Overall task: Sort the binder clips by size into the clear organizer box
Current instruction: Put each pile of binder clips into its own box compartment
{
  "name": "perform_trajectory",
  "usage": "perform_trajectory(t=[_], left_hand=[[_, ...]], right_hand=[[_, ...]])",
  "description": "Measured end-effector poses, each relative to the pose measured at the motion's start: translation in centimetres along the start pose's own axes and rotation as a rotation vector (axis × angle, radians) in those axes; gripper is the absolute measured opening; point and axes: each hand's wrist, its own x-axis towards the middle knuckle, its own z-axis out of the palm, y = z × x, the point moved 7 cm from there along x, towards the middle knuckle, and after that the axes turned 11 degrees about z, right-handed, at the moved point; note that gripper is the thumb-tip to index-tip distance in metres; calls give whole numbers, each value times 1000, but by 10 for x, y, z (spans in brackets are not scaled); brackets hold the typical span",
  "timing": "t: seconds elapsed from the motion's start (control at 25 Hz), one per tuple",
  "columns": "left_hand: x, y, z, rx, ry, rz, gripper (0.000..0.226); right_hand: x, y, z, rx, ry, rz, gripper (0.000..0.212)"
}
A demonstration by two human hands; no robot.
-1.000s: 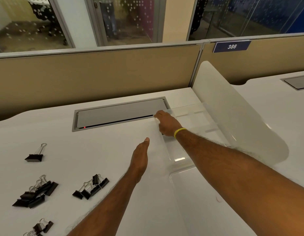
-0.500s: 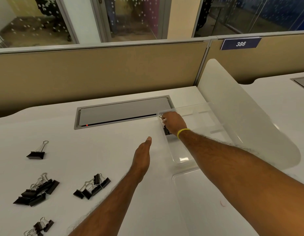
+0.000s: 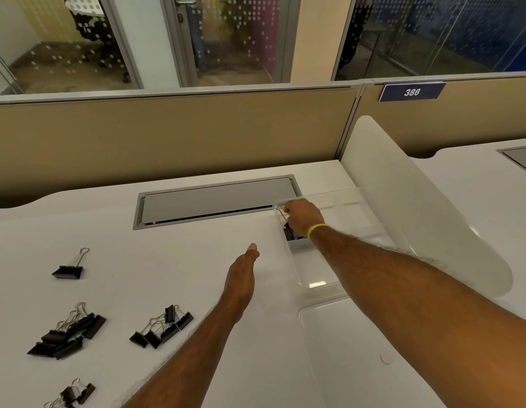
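The clear organizer box (image 3: 317, 285) lies on the white desk at centre right. My right hand (image 3: 303, 217), with a yellow band at the wrist, reaches into its far left compartment. Its fingers curl on a large black binder clip (image 3: 288, 233), whose wire handle shows at the box corner. My left hand (image 3: 242, 278) is held flat with straight fingers over the desk, just left of the box, holding nothing. One large clip (image 3: 68, 267) stands alone at far left. Piles of large clips (image 3: 69, 334), medium clips (image 3: 163, 326) and small clips (image 3: 74, 393) lie at the near left.
A grey cable hatch (image 3: 217, 200) is set into the desk behind the box. A frosted divider panel (image 3: 417, 219) rises right of the box. A clear lid or tray (image 3: 338, 343) lies in front of the box. A tan partition (image 3: 173, 134) closes the far side.
My right hand has drawn back slightly from the box's far corner and lowered the clip into the compartment. My left hand has stayed in place.
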Motion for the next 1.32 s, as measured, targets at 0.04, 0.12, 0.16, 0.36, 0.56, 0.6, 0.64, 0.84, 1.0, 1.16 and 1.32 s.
perform_trajectory(t=[0.04,0.12,0.16,0.36,0.56,0.6,0.64,0.84,1.0,1.16,1.32], left_hand=[[-3,2,-1,-8,1,3,59],[-8,5,-2,-18,3,7,57],[-10,6,-2,-19,3,9,56],[-12,3,-9,-9,16,20,57],[-2,5,-5,-6,18,6,57],[0,5,-2,0,14,5,58],[1,6,1,7,7,4,57],[3,8,16,24,-27,7,57],[-1,5,18,45,-33,6,56],[-1,2,8,29,-21,11,56],[-1,2,5,28,-15,17,55]], right_hand=[[-1,2,-1,28,-2,9,30],[-3,3,1,94,-15,29,34],[-4,2,1,115,-16,38,36],[-2,-5,8,51,32,50,31],[3,-7,2,65,57,9,25],[4,-6,-1,62,60,10,25],[5,-5,-4,52,64,11,25],[6,1,-6,-70,51,33,28],[4,1,12,3,-49,25,32],[4,13,-3,134,41,24,28],[0,33,-21,259,96,47,29]])
